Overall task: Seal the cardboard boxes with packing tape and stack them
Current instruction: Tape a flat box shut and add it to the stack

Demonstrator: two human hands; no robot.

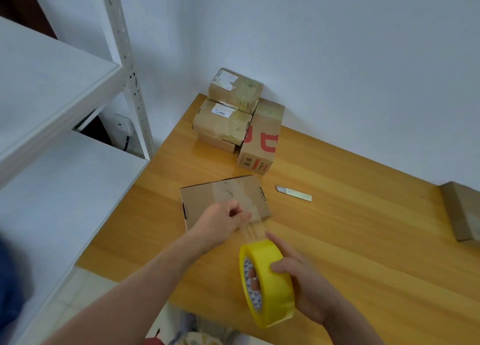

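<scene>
A flat cardboard box [207,196] lies on the wooden table [350,227], with a strip of clear tape running over its top. My left hand [220,224] pinches that tape at the box's near edge. The strip stretches from there to a yellow tape roll [270,279], which my right hand [306,279] grips, fingers through the core and thumb on the outer face. At the table's back corner stands a pile of taped boxes [233,111], next to a taller box with red print [262,142].
A metal blade [293,193] lies on the table right of the flat box. Another cardboard box [462,209] sits at the right edge. White metal shelving [65,90] stands at the left, close to the table. A white wall runs behind.
</scene>
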